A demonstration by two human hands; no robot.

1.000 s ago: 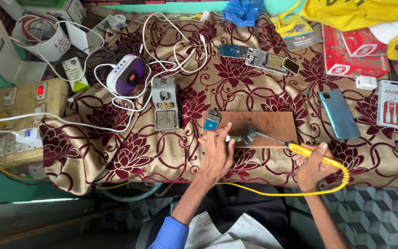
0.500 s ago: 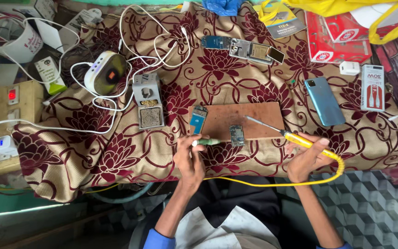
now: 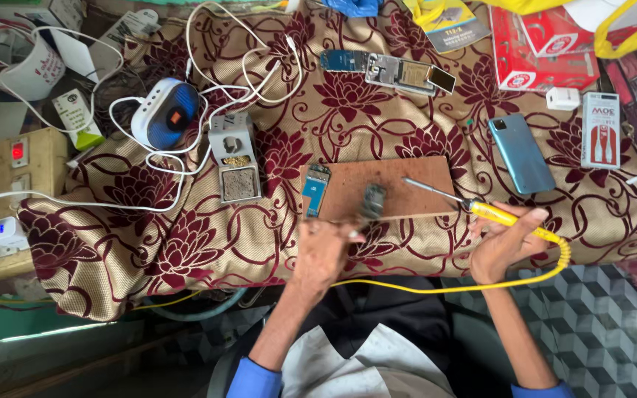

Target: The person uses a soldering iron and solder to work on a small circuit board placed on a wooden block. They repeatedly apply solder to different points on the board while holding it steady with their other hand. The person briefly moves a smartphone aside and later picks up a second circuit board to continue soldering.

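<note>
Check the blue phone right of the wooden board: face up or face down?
Face down. The blue phone shows its plain back with the camera cluster at one top corner, no screen visible. It lies flat on the patterned cloth, clear of the wooden board.

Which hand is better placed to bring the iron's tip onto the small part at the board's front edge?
Right. The right hand grips the yellow soldering iron, its tip over the wooden board. The left hand is at the small dark part.
</note>
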